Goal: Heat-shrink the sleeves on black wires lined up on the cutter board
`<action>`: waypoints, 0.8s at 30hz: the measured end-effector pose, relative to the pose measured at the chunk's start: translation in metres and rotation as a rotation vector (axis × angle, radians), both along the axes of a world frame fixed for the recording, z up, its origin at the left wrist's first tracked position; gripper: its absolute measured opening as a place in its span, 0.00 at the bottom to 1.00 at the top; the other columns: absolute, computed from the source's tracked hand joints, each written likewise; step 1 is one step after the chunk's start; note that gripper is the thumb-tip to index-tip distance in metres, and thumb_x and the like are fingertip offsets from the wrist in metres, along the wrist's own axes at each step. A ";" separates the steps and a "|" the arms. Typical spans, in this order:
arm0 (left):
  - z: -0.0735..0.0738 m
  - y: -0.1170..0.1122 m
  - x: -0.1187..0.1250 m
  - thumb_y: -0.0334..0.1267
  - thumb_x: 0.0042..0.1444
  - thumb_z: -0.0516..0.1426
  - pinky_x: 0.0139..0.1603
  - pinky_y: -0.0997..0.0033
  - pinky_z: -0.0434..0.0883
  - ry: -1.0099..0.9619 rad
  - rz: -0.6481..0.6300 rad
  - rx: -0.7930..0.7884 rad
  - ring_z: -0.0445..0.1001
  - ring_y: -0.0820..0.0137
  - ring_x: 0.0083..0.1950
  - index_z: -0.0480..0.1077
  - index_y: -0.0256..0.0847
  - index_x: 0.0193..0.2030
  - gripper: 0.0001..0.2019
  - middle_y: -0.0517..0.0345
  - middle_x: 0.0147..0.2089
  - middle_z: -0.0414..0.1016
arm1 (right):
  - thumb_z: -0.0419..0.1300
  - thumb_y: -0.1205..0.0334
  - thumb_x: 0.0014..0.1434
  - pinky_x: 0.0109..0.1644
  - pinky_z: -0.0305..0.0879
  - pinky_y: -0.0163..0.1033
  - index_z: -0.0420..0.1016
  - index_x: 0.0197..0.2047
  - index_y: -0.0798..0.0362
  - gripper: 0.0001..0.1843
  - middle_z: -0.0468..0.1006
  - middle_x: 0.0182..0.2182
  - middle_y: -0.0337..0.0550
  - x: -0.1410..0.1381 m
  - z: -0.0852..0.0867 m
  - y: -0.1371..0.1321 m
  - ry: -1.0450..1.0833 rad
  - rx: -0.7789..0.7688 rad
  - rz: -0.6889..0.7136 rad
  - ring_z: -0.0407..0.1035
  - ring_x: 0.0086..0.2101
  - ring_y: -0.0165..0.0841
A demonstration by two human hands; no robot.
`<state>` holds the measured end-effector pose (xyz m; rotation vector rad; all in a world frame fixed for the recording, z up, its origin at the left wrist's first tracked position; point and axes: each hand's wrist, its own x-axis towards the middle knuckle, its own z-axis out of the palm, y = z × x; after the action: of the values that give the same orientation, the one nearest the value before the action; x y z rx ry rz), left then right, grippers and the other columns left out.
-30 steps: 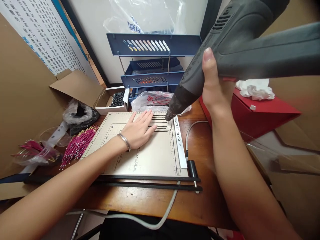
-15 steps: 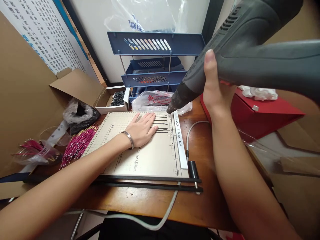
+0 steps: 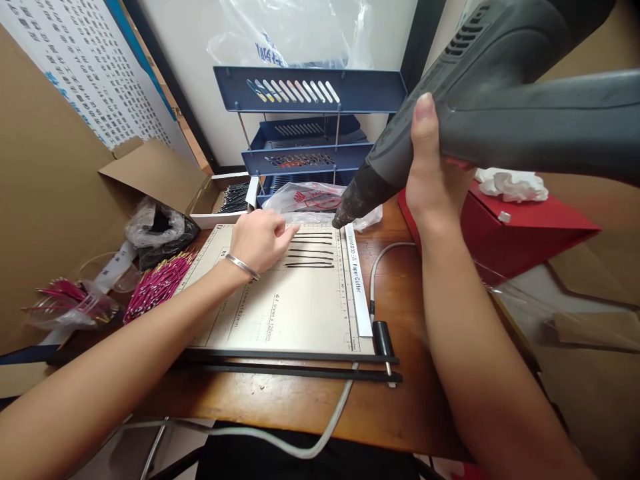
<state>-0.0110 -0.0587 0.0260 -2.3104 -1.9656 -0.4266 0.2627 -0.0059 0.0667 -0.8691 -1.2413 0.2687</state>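
My right hand [image 3: 434, 167] grips a dark grey heat gun [image 3: 480, 87] around its barrel, thumb on top. Its black nozzle points down at the far right corner of a cream paper cutter board [image 3: 310, 313] with printed grid lines. Several thin black strips [image 3: 311, 252] lie there in roughly parallel rows. Over the board's far left part, at the strips' left ends, my left hand [image 3: 260, 239] is curled, thumb pointing right; its fingertips are hidden, so whether it holds anything is unclear. A metal bangle circles that wrist.
Pink pins with gold tips [image 3: 155, 287] lie left of the board. Behind stand a blue tiered rack [image 3: 310, 90] and an open box of black pieces [image 3: 225, 217]. To the right sits a red box [image 3: 525, 227]. A grey cable [image 3: 330, 433] loops in front.
My left hand has gone from lying flat across the strips to curled and further left. The strips' left ends are now uncovered. The heat gun has hardly moved.
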 end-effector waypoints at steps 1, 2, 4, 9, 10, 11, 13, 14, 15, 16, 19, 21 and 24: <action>-0.001 0.006 0.001 0.55 0.71 0.54 0.56 0.44 0.75 -0.027 0.040 -0.008 0.79 0.49 0.49 0.78 0.42 0.36 0.22 0.43 0.40 0.81 | 0.65 0.34 0.69 0.85 0.56 0.56 0.76 0.69 0.35 0.30 0.76 0.71 0.32 0.000 0.000 0.000 -0.003 -0.003 0.011 0.51 0.81 0.45; -0.002 0.011 0.002 0.54 0.71 0.54 0.57 0.44 0.75 -0.048 0.070 -0.007 0.78 0.48 0.52 0.79 0.42 0.42 0.19 0.43 0.45 0.82 | 0.66 0.35 0.68 0.86 0.55 0.56 0.76 0.69 0.35 0.31 0.75 0.72 0.32 0.000 0.001 0.000 -0.008 -0.010 0.033 0.49 0.82 0.44; -0.007 0.021 0.006 0.52 0.73 0.52 0.65 0.41 0.73 -0.063 0.099 0.030 0.74 0.45 0.63 0.77 0.41 0.59 0.21 0.40 0.61 0.80 | 0.67 0.36 0.67 0.87 0.51 0.57 0.75 0.70 0.35 0.32 0.74 0.72 0.31 0.001 0.003 -0.002 -0.003 -0.028 0.084 0.47 0.82 0.44; -0.020 0.033 0.010 0.58 0.71 0.54 0.86 0.36 0.46 0.021 0.054 -0.011 0.41 0.43 0.88 0.53 0.42 0.84 0.41 0.44 0.89 0.43 | 0.69 0.37 0.67 0.86 0.55 0.58 0.77 0.68 0.36 0.31 0.77 0.70 0.34 0.005 0.007 -0.009 -0.019 -0.046 0.112 0.48 0.82 0.46; -0.021 0.034 0.009 0.60 0.71 0.53 0.87 0.35 0.40 0.042 0.037 -0.053 0.36 0.43 0.89 0.50 0.42 0.86 0.43 0.45 0.90 0.39 | 0.69 0.37 0.66 0.86 0.56 0.58 0.78 0.67 0.37 0.30 0.78 0.69 0.35 0.006 0.008 -0.011 -0.033 -0.050 0.120 0.49 0.82 0.46; -0.022 0.033 0.009 0.61 0.71 0.52 0.87 0.34 0.37 0.059 0.023 -0.096 0.33 0.43 0.89 0.48 0.42 0.87 0.44 0.46 0.90 0.36 | 0.69 0.37 0.66 0.85 0.56 0.58 0.78 0.67 0.38 0.30 0.79 0.69 0.36 0.007 0.009 -0.012 -0.043 -0.056 0.131 0.49 0.82 0.47; -0.021 0.031 0.008 0.61 0.74 0.48 0.87 0.34 0.34 0.078 0.025 -0.164 0.31 0.45 0.90 0.44 0.40 0.88 0.44 0.47 0.90 0.32 | 0.70 0.37 0.66 0.86 0.55 0.58 0.78 0.67 0.39 0.31 0.79 0.68 0.38 0.008 0.011 -0.014 -0.043 -0.069 0.151 0.50 0.82 0.47; -0.020 0.029 0.008 0.60 0.75 0.45 0.87 0.35 0.33 0.087 0.034 -0.189 0.30 0.47 0.90 0.42 0.39 0.88 0.43 0.48 0.90 0.30 | 0.70 0.37 0.66 0.86 0.54 0.58 0.78 0.67 0.40 0.31 0.79 0.68 0.39 0.008 0.012 -0.015 -0.032 -0.072 0.157 0.49 0.82 0.47; -0.020 0.028 0.009 0.60 0.75 0.44 0.87 0.37 0.32 0.100 0.042 -0.209 0.29 0.48 0.90 0.40 0.39 0.88 0.43 0.48 0.90 0.29 | 0.70 0.38 0.66 0.86 0.54 0.59 0.77 0.67 0.41 0.32 0.80 0.68 0.39 0.006 0.012 -0.015 -0.019 -0.073 0.160 0.49 0.82 0.47; -0.019 0.026 0.010 0.60 0.76 0.43 0.87 0.38 0.32 0.113 0.049 -0.228 0.29 0.49 0.90 0.39 0.38 0.89 0.43 0.49 0.90 0.28 | 0.71 0.38 0.66 0.86 0.53 0.59 0.77 0.67 0.41 0.31 0.80 0.67 0.40 0.004 0.012 -0.016 -0.006 -0.070 0.161 0.50 0.82 0.47; -0.018 0.022 0.011 0.61 0.76 0.42 0.88 0.41 0.31 0.147 0.047 -0.288 0.29 0.51 0.90 0.39 0.39 0.89 0.43 0.52 0.90 0.28 | 0.72 0.42 0.65 0.85 0.56 0.57 0.79 0.64 0.44 0.29 0.80 0.67 0.42 -0.004 0.010 -0.015 0.035 -0.025 0.137 0.55 0.80 0.46; -0.018 0.020 0.011 0.59 0.77 0.39 0.88 0.41 0.33 0.145 0.041 -0.297 0.29 0.53 0.90 0.39 0.39 0.89 0.41 0.52 0.90 0.29 | 0.73 0.43 0.64 0.85 0.58 0.54 0.80 0.62 0.48 0.28 0.80 0.67 0.45 -0.010 0.010 -0.014 0.081 0.010 0.120 0.61 0.77 0.44; -0.018 0.018 0.008 0.57 0.78 0.37 0.88 0.40 0.34 0.146 0.049 -0.305 0.29 0.54 0.90 0.39 0.38 0.89 0.40 0.52 0.90 0.29 | 0.71 0.43 0.65 0.84 0.60 0.49 0.80 0.60 0.50 0.27 0.81 0.66 0.46 -0.015 0.010 -0.014 0.134 0.032 0.105 0.66 0.75 0.40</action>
<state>-0.0032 -0.0410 0.0076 -2.3739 -2.1348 0.0512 0.2474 -0.0197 0.0766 -0.7471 -1.1649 0.3839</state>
